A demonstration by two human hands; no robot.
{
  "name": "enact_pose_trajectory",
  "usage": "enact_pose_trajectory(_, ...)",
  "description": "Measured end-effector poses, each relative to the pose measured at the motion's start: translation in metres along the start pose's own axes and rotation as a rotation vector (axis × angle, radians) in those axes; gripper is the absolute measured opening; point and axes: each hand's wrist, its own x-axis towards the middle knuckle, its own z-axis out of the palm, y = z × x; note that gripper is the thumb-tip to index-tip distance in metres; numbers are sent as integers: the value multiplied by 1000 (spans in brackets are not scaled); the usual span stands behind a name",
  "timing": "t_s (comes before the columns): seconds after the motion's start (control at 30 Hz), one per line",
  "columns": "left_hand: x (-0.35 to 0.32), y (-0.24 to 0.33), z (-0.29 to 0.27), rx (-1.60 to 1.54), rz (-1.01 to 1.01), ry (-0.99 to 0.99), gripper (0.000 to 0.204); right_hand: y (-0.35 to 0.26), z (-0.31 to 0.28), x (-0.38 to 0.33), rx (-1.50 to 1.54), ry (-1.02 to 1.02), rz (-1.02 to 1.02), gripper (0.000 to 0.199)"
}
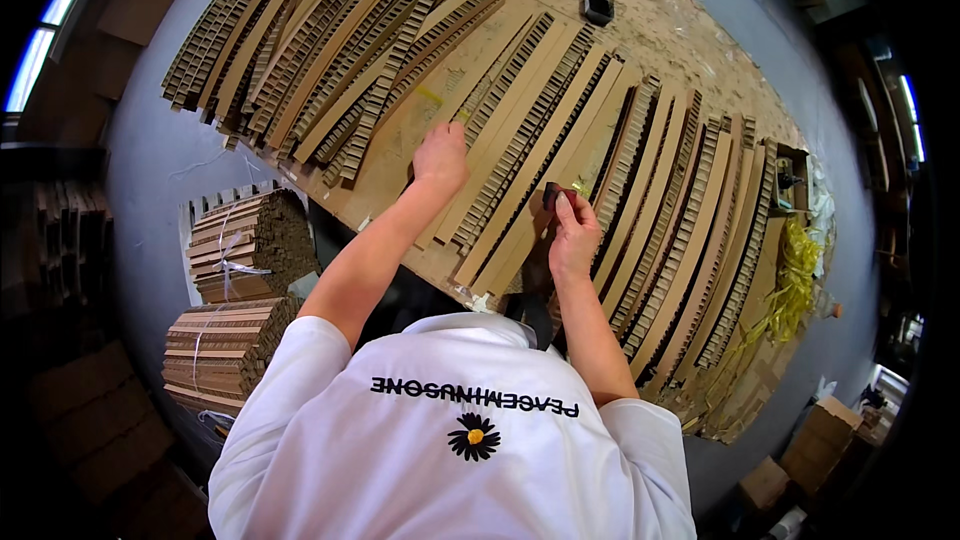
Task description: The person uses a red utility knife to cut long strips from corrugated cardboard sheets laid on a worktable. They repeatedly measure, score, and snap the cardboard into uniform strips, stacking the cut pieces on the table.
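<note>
Long honeycomb cardboard strips [540, 120] lie side by side across a board-topped table in front of me. My left hand [440, 158] is closed at the left edge of the middle strips. A bit of yellow shows by its fingertips, and what it holds, if anything, is hidden. Above the near part of the strips, my right hand [576, 235] pinches a small dark reddish piece [551, 196] between thumb and fingers. Its exact kind is too small to tell. Close by the right fingers, a scrap of yellow strapping [580, 186] lies among the strips.
A heap of honeycomb strips [330, 50] covers the table's far left. More strips [690, 230] stand in rows at right, beside tangled yellow strapping [792, 275]. A small dark box [597, 7] sits at the far edge. Tied cardboard bundles [225, 340] are stacked at lower left.
</note>
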Motion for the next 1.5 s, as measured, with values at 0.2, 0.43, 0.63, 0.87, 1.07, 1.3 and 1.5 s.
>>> enact_pose_trajectory(0.2,11,-19,7,75,49,172,28,0,6,-4,68,6,39,18)
enact_pose_trajectory(0.43,9,-3,10,77,92,119,26,1,-1,-4,96,18,46,16)
enact_pose_trajectory(0.63,9,-3,4,188,194,144,24,4,0,-8,129,-5,57,15)
enact_pose_trajectory(0.87,-79,58,17,-104,232,69,37,1,-8,-10,139,49,42,16)
enact_pose_trajectory(1.07,-81,35,46,-282,360,196,39,-1,-9,-11,146,44,30,19)
enact_pose_trajectory(1.3,-90,39,29,-229,328,146,35,2,-7,-13,95,96,71,18)
enact_pose_trajectory(1.5,-45,-28,-40,37,108,468,30,1,-19,-11,128,90,17,19)
